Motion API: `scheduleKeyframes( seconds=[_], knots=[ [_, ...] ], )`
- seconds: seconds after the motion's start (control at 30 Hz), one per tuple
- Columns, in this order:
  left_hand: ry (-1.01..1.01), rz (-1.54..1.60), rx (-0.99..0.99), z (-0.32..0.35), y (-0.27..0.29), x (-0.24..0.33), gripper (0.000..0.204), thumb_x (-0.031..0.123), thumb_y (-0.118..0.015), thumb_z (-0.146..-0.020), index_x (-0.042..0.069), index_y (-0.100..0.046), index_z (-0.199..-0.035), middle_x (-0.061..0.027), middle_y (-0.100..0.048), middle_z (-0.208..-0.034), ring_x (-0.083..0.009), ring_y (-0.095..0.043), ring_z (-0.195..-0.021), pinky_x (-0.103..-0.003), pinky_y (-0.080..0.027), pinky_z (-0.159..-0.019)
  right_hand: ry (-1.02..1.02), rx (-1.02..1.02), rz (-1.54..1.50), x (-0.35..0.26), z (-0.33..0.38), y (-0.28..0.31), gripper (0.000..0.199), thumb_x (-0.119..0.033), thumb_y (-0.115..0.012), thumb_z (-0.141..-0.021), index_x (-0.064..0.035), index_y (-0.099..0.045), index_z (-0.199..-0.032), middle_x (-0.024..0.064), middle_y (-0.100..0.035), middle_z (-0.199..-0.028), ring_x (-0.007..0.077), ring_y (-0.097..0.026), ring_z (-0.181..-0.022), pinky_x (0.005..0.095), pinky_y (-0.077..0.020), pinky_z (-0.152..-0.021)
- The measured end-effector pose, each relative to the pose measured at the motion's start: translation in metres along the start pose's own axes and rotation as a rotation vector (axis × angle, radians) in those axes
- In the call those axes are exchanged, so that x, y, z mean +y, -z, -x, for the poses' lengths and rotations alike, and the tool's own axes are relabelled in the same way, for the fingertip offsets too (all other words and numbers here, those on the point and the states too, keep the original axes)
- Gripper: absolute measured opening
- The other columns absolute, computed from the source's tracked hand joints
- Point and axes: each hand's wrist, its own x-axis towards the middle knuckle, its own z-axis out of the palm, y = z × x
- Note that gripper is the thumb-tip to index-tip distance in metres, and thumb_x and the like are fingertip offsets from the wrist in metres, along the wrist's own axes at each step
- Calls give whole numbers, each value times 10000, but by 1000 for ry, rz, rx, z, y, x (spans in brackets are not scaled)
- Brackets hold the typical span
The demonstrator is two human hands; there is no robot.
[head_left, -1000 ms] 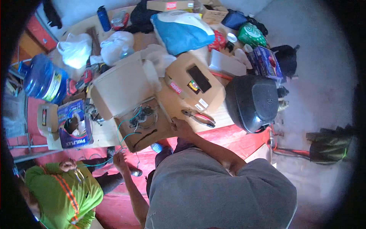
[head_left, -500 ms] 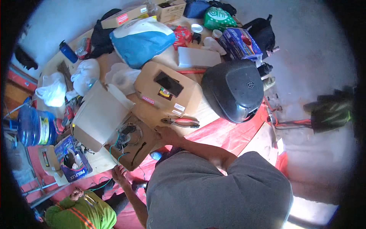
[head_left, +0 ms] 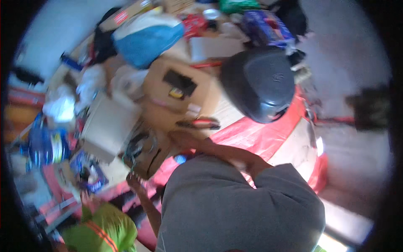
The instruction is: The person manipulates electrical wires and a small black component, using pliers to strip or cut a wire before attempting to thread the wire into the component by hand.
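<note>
Left of the open cardboard box (head_left: 144,165) is a blue jug (head_left: 47,145). At the box's near corner, the left hand (head_left: 134,182) pinches a green wire (head_left: 133,162), which runs into the box. The right hand (head_left: 183,140) is at the box's right edge; blur hides its grip, so I cannot tell it. Right of the box lie pliers (head_left: 200,123).
</note>
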Motion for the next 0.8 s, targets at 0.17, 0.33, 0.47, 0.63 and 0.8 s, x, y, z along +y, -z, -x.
scheduleKeyframes(
  seconds=[0.17,0.33,0.47,0.63,0.8],
  knots=[
    [-62,-234,180,25,-79,23,381,335,-636,-1040,89,-611,-1330,-34,-691,-1112,-162,-665,-971,-319,-556,-798,3,60,-125,-3,12,28,384,-252,-576,-1004,-12,-615,-1301,294,-707,-1080,487,-678,-1009,542,-538,-916],
    [-193,-293,181,45,-85,33,340,265,-668,-1046,68,-648,-1322,2,-683,-985,-77,-600,-815,-254,-490,-672,-32,45,-182,-18,10,35,355,-260,-599,-1005,-4,-610,-1251,282,-678,-1105,480,-660,-1047,540,-528,-943],
    [-236,-227,122,63,-98,31,499,256,-687,-1033,83,-534,-1475,-17,-679,-980,-92,-598,-817,-275,-493,-687,137,185,-99,-13,-2,34,329,-263,-644,-976,1,-616,-1169,278,-675,-1027,490,-665,-973,562,-526,-873],
    [-235,-206,141,71,-109,29,590,230,-689,-1015,100,-464,-1545,-63,-696,-1055,-139,-649,-872,-313,-526,-732,134,95,-74,-19,-29,50,310,-229,-662,-961,9,-615,-1154,290,-672,-991,498,-667,-955,562,-521,-831],
    [-265,-341,192,69,-90,44,532,270,-687,-1027,85,-512,-1494,-78,-715,-982,-146,-672,-854,-298,-539,-724,2,-79,164,-18,-47,44,402,-378,-601,-1009,7,-594,-1121,311,-682,-1014,496,-682,-981,579,-526,-863]
  ],
)
